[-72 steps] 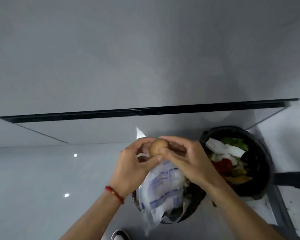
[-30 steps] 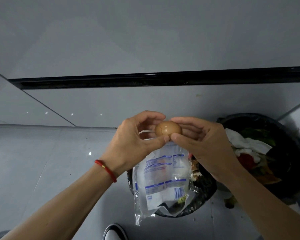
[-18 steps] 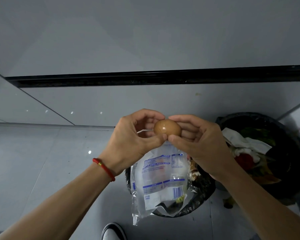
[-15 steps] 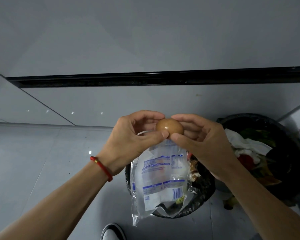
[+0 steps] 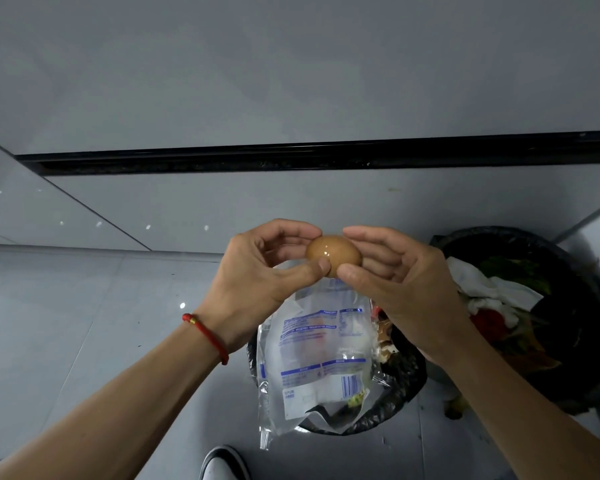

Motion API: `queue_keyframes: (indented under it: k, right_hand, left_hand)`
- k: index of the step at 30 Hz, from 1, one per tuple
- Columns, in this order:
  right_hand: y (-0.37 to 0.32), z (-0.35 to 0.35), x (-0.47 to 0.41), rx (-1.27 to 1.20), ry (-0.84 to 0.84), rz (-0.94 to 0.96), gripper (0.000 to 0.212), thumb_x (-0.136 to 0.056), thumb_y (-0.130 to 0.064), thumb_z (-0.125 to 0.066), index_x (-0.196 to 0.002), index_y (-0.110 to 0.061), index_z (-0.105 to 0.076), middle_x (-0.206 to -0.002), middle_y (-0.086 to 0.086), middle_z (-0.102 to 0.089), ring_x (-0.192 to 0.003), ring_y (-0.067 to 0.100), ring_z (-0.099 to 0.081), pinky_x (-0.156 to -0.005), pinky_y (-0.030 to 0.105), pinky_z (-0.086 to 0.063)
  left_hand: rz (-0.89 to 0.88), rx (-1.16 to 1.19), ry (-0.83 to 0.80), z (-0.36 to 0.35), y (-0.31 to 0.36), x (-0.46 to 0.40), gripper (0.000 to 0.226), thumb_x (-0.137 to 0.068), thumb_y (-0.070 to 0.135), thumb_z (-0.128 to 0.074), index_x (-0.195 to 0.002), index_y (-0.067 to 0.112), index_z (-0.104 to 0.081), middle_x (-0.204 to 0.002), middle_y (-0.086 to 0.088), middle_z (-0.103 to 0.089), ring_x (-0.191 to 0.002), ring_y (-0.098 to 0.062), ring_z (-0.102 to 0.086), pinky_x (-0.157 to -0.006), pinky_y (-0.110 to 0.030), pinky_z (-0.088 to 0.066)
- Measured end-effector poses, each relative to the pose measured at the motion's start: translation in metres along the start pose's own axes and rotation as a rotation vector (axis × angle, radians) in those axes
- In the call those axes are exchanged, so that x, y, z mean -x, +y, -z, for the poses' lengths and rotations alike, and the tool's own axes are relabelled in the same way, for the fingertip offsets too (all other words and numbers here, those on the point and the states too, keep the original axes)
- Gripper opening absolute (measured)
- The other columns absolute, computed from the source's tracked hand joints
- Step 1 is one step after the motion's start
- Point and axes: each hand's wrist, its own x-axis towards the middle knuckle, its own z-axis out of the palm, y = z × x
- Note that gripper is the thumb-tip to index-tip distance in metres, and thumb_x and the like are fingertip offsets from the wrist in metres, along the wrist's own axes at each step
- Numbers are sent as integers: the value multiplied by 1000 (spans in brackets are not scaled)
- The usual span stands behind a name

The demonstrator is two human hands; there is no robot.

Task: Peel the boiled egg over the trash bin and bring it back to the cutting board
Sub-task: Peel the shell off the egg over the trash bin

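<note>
A brown boiled egg (image 5: 333, 251), its shell glossy and whole on the side I see, is pinched between both my hands above a small black-lined trash bin (image 5: 400, 393). My left hand (image 5: 267, 271) holds its left end, thumb pressed on the underside. My right hand (image 5: 395, 282) holds the right end, its thumb meeting the left thumb under the egg. The cutting board is out of view.
A clear plastic bag with blue print (image 5: 319, 358) sticks out of the small bin. A larger black bin (image 5: 568, 382) with food scraps and white paper stands to the right. Grey tiled floor, a black baseboard strip (image 5: 291, 157), and a shoe tip (image 5: 222, 462) below.
The view tilted up since 2.4 s ago. Both hands have stayed on the egg above the bin, turning it slightly; the crack seen a second ago no longer faces me.
</note>
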Motion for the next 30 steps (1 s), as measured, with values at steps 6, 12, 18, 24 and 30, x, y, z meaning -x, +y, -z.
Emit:
queue_keyframes:
  k: [6, 12, 18, 24, 30]
  right_hand:
    - [-2, 2, 0, 87, 1, 53, 43, -81, -3, -86, -120, -17, -74, -116, 0, -81, -109, 17, -78, -93, 28, -62]
    - [-8, 11, -1, 150, -12, -125, 16, -79, -29, -83, -85, -25, -69, -129, -11, -73, -123, 6, -68, -107, 44, -55]
    - [-13, 4, 1, 143, 9, -250, 32, -75, -46, -72, -83, -15, -78, -136, -15, -68, -128, 4, -63, -110, 51, -49]
    - [-18, -4, 3, 202, 39, -222, 23, -78, -44, -74, -77, -21, -76, -140, -22, -64, -133, 1, -58, -115, 49, -42]
    - [-22, -5, 4, 169, 3, -265, 21, -76, -43, -75, -81, -22, -73, -143, -20, -60, -132, -3, -56, -109, 41, -46]
  left_hand:
    - [36, 44, -124, 0, 3, 0, 45, -74, 24, -88, -116, 18, -75, -110, -5, -80, -98, -25, -78, -89, -39, -62]
    - [39, 34, -19, 3, -1, -4, 42, -70, 17, -85, -110, 14, -76, -102, -13, -80, -91, -31, -76, -88, -38, -63]
    - [21, 13, -1, 7, -2, -5, 36, -75, 8, -86, -108, 16, -75, -93, -1, -80, -86, -17, -75, -77, -22, -59]
    - [-21, -31, -10, 7, -1, -4, 37, -72, 9, -89, -106, 17, -75, -91, 3, -77, -86, -8, -72, -72, -16, -57]
    - [-75, -81, -43, 7, -1, -7, 43, -71, 6, -90, -108, 19, -74, -99, 2, -77, -94, -6, -72, -82, -24, -60]
